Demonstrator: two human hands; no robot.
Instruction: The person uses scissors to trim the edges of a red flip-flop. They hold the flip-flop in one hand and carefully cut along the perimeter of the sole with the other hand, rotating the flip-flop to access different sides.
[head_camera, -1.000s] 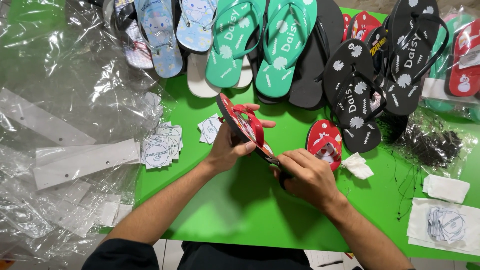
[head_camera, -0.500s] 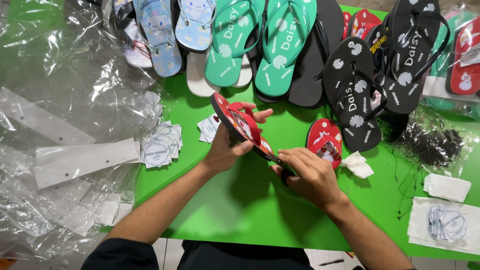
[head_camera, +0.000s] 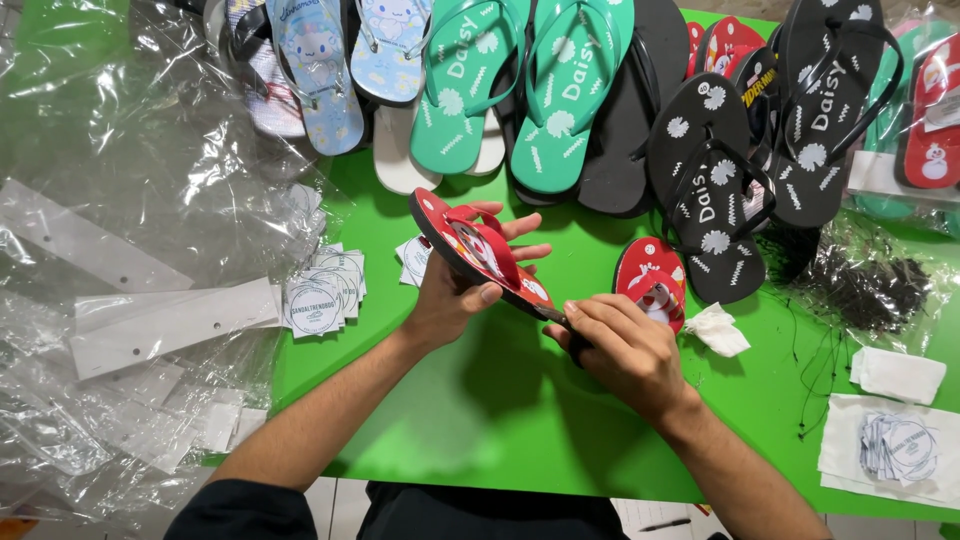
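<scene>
My left hand (head_camera: 462, 288) grips a small red flip-flop (head_camera: 470, 243) with a red strap, holding it tilted above the green table (head_camera: 480, 420). The thumb lies on the sole near the strap. At the sandal's heel end my right hand (head_camera: 618, 347) is closed around something small and dark that I cannot make out. The matching red flip-flop (head_camera: 648, 277) lies flat on the table just right of both hands. A crumpled white scrap (head_camera: 720, 331) rests beside it.
Teal, black, pale blue and red flip-flops (head_camera: 570, 90) lie in a row along the far edge. Round white tags (head_camera: 322, 290) sit left of my hands. Clear plastic bags (head_camera: 130, 260) cover the left side. More tags in a bag (head_camera: 900, 447) and black strings (head_camera: 870, 290) lie on the right.
The red flip-flop has tilted a little further, toe end moving left and up. My right hand stays at its heel.
</scene>
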